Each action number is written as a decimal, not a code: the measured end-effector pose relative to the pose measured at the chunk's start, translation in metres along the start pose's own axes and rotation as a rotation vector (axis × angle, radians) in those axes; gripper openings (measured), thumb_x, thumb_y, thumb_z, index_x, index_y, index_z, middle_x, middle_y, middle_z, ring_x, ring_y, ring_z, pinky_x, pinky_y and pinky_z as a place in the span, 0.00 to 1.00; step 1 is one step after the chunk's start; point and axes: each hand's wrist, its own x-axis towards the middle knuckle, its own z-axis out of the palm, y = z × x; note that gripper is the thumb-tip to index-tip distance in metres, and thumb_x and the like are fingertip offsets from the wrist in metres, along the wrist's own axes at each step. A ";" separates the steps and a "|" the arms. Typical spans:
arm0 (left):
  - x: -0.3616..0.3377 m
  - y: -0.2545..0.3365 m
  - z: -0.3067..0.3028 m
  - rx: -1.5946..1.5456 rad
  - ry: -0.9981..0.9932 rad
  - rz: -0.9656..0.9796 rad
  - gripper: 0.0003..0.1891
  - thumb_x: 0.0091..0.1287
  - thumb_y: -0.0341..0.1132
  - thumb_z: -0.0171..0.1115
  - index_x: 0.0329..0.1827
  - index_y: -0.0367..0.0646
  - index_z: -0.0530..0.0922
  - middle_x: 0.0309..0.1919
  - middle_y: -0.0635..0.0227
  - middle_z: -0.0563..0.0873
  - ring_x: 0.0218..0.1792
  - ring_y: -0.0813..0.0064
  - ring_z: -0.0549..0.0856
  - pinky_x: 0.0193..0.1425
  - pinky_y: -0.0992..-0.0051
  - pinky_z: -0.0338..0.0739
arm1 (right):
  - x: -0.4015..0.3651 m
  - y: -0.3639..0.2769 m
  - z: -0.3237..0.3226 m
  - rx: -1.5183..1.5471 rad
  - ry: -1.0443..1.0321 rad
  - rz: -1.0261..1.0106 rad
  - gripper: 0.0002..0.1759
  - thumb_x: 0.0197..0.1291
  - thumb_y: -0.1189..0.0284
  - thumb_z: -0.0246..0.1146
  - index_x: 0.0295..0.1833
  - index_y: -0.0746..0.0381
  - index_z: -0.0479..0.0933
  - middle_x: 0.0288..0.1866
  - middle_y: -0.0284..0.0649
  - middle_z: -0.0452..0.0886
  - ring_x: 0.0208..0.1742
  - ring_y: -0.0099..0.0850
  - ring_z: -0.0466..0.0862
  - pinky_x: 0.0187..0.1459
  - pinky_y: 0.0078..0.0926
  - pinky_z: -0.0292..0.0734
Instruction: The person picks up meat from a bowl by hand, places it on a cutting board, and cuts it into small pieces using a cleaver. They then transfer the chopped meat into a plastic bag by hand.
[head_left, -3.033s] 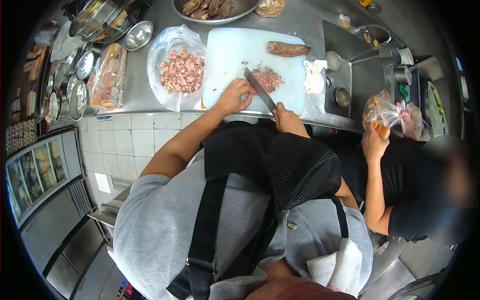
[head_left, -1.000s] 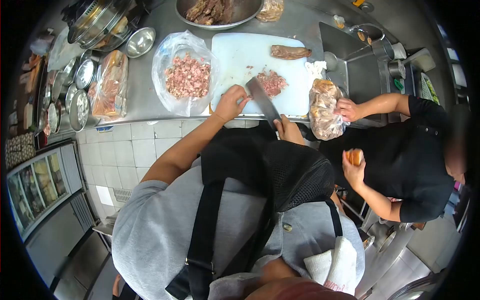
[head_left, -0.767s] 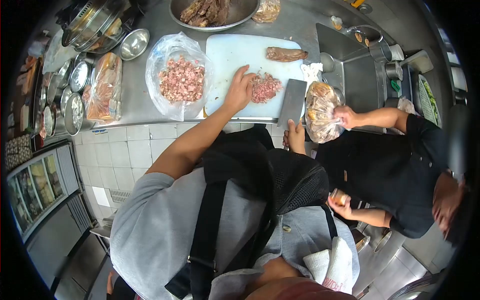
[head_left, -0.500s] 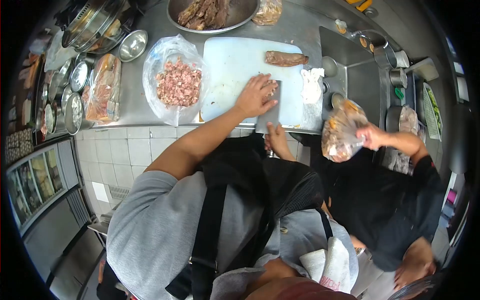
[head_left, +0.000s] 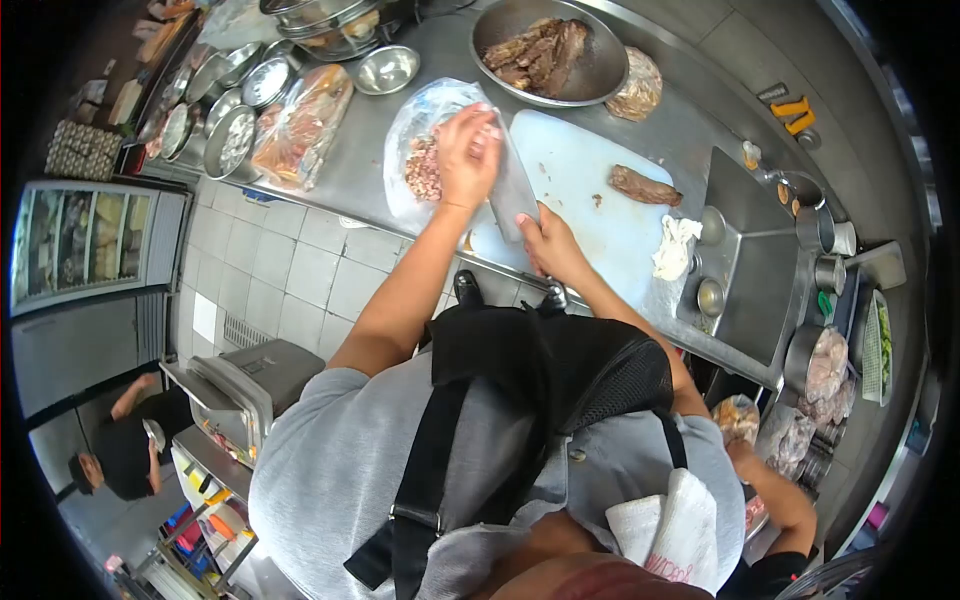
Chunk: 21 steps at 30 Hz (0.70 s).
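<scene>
My right hand [head_left: 556,246] grips the handle of a cleaver [head_left: 513,192], its wide blade tilted at the left edge of the white cutting board [head_left: 570,150]. Beside the blade, my left hand [head_left: 468,160] is raised over an open plastic bag [head_left: 402,195] with its fingers stretched out. Diced meat [head_left: 422,172] fills the bag, partly covered by my left hand. On the board's right side lies a brown piece of meat [head_left: 645,186], with small scraps near it. A crumpled white cloth [head_left: 677,247] rests at the board's right corner.
A large metal bowl [head_left: 484,60] of cooked meat stands behind the board, next to a tied bag [head_left: 637,85]. Left are a small steel bowl [head_left: 388,70] and a bag of meat [head_left: 300,130]. The sink [head_left: 765,290] is right. A co-worker's hand [head_left: 742,460] touches a bag at lower right.
My left hand and the cleaver have moved left from the board to the bag of diced meat. My view has turned. The co-worker has lowered the bag toward the shelf at right.
</scene>
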 end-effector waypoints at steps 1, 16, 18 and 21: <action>0.005 -0.018 -0.010 0.007 0.007 0.012 0.12 0.70 0.35 0.71 0.53 0.43 0.88 0.59 0.56 0.88 0.62 0.49 0.85 0.66 0.54 0.78 | 0.006 -0.005 -0.004 -0.088 -0.046 0.025 0.18 0.84 0.61 0.56 0.59 0.67 0.72 0.20 0.34 0.72 0.14 0.25 0.73 0.18 0.30 0.72; 0.013 -0.089 -0.057 -0.313 -0.689 -0.472 0.15 0.80 0.41 0.68 0.52 0.36 0.89 0.45 0.69 0.91 0.44 0.82 0.86 0.53 0.76 0.82 | -0.093 0.081 -0.097 -0.151 0.304 0.190 0.18 0.82 0.61 0.58 0.57 0.66 0.77 0.24 0.35 0.77 0.18 0.24 0.73 0.21 0.28 0.71; 0.005 -0.120 -0.050 -0.335 -0.551 -0.473 0.15 0.80 0.40 0.68 0.55 0.35 0.89 0.50 0.67 0.92 0.49 0.79 0.87 0.59 0.75 0.81 | -0.101 0.100 -0.117 -0.159 0.321 0.229 0.17 0.82 0.61 0.58 0.57 0.66 0.77 0.24 0.36 0.79 0.19 0.26 0.75 0.22 0.30 0.72; 0.011 -0.129 -0.055 -0.369 -0.211 -0.614 0.13 0.79 0.36 0.70 0.62 0.44 0.90 0.64 0.61 0.90 0.63 0.73 0.86 0.74 0.71 0.76 | -0.113 0.131 -0.152 -0.546 0.338 0.064 0.18 0.82 0.61 0.59 0.59 0.66 0.78 0.32 0.42 0.87 0.28 0.37 0.81 0.35 0.38 0.80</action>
